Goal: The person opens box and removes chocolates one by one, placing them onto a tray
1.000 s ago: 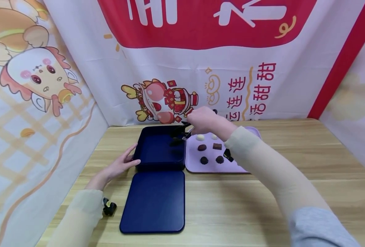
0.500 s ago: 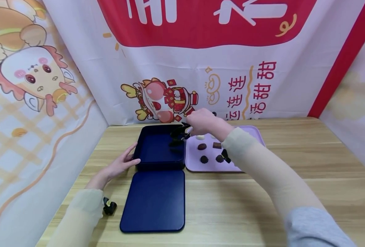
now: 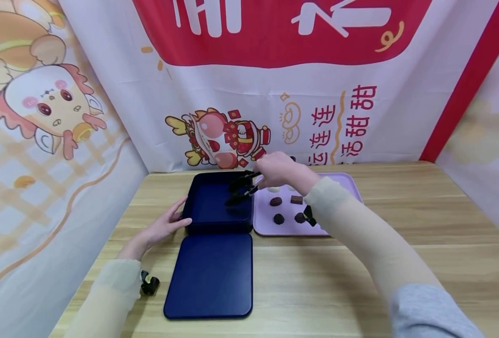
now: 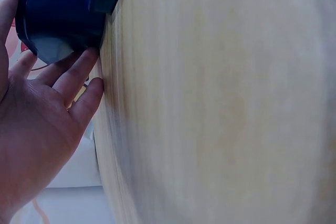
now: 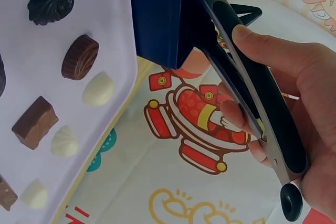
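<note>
My right hand [image 3: 276,170] grips a pair of black-handled tongs [image 5: 257,93]; its thumb lies on one arm and its fingers curl round the other. The tongs' dark heads reach over the right part of a deep navy box [image 3: 217,227] and stand apart. Whether anything lies between or under them is too dark to tell. My left hand [image 3: 165,225] touches the box's left side with extended fingers, as the left wrist view also shows. Right of the box, a lilac tray [image 3: 291,229] bears several chocolates, among them a brown oval chocolate [image 5: 80,57] and a white chocolate [image 5: 98,89].
A flat navy lid [image 3: 209,277] lies on the wooden table [image 3: 317,286] in front of the box. Behind the table hangs a printed white and red cloth [image 3: 232,84]. Another printed cloth [image 3: 42,188] borders the left side.
The tongs' heads have shifted slightly left and towards me over the box and spread further apart. My right hand has dropped a little. My left hand stays against the box.
</note>
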Motion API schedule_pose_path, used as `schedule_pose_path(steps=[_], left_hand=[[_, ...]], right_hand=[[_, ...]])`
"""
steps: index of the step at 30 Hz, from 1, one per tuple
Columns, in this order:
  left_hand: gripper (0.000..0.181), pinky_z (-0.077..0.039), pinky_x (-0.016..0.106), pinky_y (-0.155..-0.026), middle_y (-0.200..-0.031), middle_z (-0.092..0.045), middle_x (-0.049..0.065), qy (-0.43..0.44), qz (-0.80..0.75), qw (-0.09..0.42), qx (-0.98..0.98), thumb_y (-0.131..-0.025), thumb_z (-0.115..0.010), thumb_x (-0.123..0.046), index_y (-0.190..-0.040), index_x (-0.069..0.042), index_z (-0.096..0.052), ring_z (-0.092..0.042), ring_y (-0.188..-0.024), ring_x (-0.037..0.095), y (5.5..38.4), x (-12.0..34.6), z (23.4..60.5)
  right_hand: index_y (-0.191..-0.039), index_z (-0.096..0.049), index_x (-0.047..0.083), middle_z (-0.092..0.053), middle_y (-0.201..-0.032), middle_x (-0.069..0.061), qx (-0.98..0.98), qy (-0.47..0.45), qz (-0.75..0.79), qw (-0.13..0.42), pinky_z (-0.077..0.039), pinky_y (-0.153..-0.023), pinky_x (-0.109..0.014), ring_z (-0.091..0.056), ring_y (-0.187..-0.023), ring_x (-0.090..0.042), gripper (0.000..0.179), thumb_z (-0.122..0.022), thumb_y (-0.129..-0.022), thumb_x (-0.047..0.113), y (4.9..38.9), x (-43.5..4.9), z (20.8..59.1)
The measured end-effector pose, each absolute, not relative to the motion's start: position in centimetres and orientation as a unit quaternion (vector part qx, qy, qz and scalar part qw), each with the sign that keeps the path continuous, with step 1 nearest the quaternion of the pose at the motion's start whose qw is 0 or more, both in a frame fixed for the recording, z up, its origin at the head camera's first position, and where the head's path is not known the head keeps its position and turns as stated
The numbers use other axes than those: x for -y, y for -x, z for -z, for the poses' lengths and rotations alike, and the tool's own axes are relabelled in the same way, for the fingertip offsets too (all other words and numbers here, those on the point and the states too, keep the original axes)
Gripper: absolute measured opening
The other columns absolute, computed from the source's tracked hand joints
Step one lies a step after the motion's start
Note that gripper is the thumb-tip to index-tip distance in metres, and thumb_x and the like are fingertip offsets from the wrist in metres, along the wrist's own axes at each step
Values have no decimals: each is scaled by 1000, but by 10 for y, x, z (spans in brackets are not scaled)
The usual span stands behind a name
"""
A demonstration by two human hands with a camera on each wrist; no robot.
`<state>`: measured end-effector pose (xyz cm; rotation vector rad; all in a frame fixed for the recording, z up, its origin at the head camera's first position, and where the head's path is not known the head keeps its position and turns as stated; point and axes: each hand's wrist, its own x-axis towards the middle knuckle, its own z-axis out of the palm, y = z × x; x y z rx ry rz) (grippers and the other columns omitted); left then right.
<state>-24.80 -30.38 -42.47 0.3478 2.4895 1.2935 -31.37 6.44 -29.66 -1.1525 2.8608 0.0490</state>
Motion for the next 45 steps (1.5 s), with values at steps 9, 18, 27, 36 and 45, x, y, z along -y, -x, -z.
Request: schedule_pose_path(steps=[9,18,27,36,45], left_hand=[[79,-21,65,-106,-150,-15,39,-126,-450,152,-871,-100,-56,-32,-158,-24,-3,-15,-140,50,246,301,423],[79,-24,65,-105,-149,-18,40,-131,-455,148,-868,-100,-57,-27,-158,-20,-4,-18,-138,51,245,300,421],[79,-22,64,-106,-150,-17,39,-128,-448,152,-872,-100,-57,-31,-158,-21,-4,-16,-139,50,246,302,425],[78,-22,64,-107,-151,-15,37,-125,-446,152,-873,-100,-56,-34,-158,-24,-5,-16,-140,49,247,302,424],[79,-21,64,-107,-151,-14,38,-128,-451,155,-870,-100,-56,-33,-158,-23,-4,-15,-140,50,248,303,425]], right_hand=[[-109,-72,12,-69,-102,-1,-931,363,-27,18,-49,-81,-38,-62,-93,-19,33,-77,-84,33,316,-66,297],[-116,-71,10,-68,-110,-4,-928,371,-23,29,-48,-84,-41,-61,-99,-23,41,-77,-84,35,314,-65,307],[-107,-72,10,-69,-101,-1,-931,364,-26,29,-48,-81,-38,-62,-90,-20,33,-77,-84,34,312,-63,302],[-109,-72,10,-68,-101,-1,-926,373,-35,35,-48,-81,-39,-61,-91,-21,33,-76,-85,32,311,-62,301],[-111,-73,11,-70,-105,-4,-922,387,-11,27,-48,-83,-41,-62,-95,-23,34,-76,-85,32,316,-68,311]])
